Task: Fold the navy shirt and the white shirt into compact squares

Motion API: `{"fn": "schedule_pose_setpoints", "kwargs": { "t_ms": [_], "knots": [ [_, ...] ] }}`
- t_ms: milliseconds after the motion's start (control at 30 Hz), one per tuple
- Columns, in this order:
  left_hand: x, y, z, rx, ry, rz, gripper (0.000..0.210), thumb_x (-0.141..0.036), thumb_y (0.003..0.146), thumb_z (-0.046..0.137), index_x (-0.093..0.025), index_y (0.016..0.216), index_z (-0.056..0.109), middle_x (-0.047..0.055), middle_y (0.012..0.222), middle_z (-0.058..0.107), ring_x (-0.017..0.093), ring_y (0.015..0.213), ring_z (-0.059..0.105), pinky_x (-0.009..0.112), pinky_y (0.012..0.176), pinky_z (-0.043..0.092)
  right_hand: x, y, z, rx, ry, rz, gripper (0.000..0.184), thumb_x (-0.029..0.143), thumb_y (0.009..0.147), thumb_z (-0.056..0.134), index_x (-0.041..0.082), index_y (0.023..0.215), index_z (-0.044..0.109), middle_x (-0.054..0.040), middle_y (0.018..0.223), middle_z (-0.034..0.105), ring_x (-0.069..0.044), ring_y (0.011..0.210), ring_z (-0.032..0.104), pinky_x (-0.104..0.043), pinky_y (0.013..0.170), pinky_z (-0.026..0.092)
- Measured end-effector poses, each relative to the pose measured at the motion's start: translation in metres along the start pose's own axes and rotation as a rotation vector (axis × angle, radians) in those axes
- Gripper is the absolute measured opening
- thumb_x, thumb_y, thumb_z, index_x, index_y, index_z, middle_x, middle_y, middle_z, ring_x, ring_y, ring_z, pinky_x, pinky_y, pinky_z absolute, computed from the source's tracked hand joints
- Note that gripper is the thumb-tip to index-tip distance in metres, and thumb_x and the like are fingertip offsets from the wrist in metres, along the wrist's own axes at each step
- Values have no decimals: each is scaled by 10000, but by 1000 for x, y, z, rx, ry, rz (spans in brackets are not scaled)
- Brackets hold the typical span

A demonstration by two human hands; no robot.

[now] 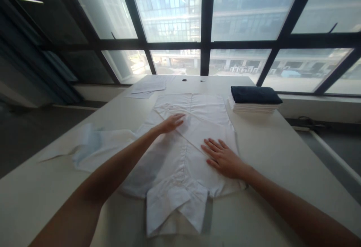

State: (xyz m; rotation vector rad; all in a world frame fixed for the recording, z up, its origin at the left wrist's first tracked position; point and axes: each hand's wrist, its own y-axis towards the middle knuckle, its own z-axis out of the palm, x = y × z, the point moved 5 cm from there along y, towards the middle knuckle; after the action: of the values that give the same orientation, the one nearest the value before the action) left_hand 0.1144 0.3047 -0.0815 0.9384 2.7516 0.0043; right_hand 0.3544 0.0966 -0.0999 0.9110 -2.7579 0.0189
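A white button-up shirt lies spread on the white table, front up, its collar towards me. One sleeve crosses the body diagonally, while the other sleeve stretches out to the left, its cuff end blurred. My left hand rests on the crossed sleeve near the middle of the shirt, fingers stretched to the right and nothing held. Flat on the shirt's right side lies my right hand, fingers a little apart, touching the fabric near the sleeve's fold.
A stack of folded white cloth with a folded dark navy garment on top stands at the right edge of the table. Sheets of paper lie at the far left. Large windows rise behind the table.
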Motion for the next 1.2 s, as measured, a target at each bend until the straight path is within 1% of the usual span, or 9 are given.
{"fn": "schedule_pose_setpoints", "kwargs": {
  "t_ms": [100, 200, 300, 467, 600, 700, 800, 967, 1200],
  "knots": [
    [-37, -57, -6, 71, -76, 175, 566, -510, 1024, 406, -244, 1520, 465, 48, 1520, 528, 204, 1400, 486, 343, 1172, 369, -2, -1, 5, -32, 6, -11, 580, 498, 1067, 329, 255, 1594, 328, -86, 1673, 227, -273, 1544, 193, -572, 1234, 176],
    [-26, -109, -26, 30, -110, 96, 545, -516, 1021, 409, -241, 1479, 517, 56, 1467, 582, 212, 1347, 544, 350, 1154, 397, -5, -2, 11, -68, 22, -26, 570, 502, 1065, 330, 277, 1588, 341, -73, 1665, 256, -271, 1538, 214, -579, 1226, 200],
    [30, -152, -57, -125, -57, -156, 511, -437, 988, 460, -166, 1405, 582, 86, 1422, 616, 214, 1324, 560, 330, 1162, 388, -8, -4, 17, -92, 28, -34, 565, 506, 1059, 334, 293, 1582, 354, -65, 1654, 288, -267, 1533, 233, -580, 1222, 219],
    [143, -248, -112, -435, 201, -821, 493, -270, 929, 461, -105, 1380, 570, 132, 1359, 632, 228, 1292, 559, 319, 1149, 390, -14, -4, 26, -117, 6, -43, 571, 519, 1044, 328, 311, 1575, 372, -49, 1645, 309, -271, 1523, 258, -579, 1220, 229],
    [184, -330, -134, -544, 310, -1088, 575, -281, 951, 398, -56, 1479, 440, 224, 1312, 614, 339, 1328, 499, 474, 1123, 393, -19, -5, 33, -129, 21, -31, 584, 543, 1022, 338, 342, 1569, 382, -28, 1636, 331, -284, 1512, 286, -590, 1213, 248],
    [204, -374, -131, -457, 317, -1220, 608, -336, 964, 400, -72, 1512, 399, 244, 1337, 594, 360, 1385, 440, 483, 1106, 390, -23, -5, 38, -119, 15, -28, 593, 557, 1013, 326, 350, 1566, 387, -15, 1635, 333, -285, 1512, 286, -591, 1214, 250],
    [221, -397, -118, -333, 268, -1330, 639, -450, 958, 419, -83, 1480, 442, 276, 1341, 585, 396, 1350, 485, 499, 1040, 434, -26, -6, 42, -118, 3, -28, 614, 570, 1009, 311, 337, 1573, 378, -13, 1636, 328, -287, 1514, 283, -589, 1215, 254],
    [241, -404, -107, -298, 252, -1423, 700, -564, 898, 487, -51, 1372, 537, 324, 1301, 604, 479, 1256, 544, 563, 902, 492, -28, -5, 42, -117, 2, -21, 621, 585, 999, 322, 344, 1569, 388, -14, 1626, 353, -296, 1502, 309, -582, 1212, 272],
    [248, -389, -110, -192, 225, -1275, 536, -449, 902, 491, -50, 1206, 681, 236, 1104, 720, 373, 1033, 691, 450, 828, 545, -24, -5, 36, -106, 1, -15, 624, 583, 1000, 300, 330, 1562, 402, -27, 1618, 367, -286, 1500, 315, -591, 1204, 279]
  ]
}}
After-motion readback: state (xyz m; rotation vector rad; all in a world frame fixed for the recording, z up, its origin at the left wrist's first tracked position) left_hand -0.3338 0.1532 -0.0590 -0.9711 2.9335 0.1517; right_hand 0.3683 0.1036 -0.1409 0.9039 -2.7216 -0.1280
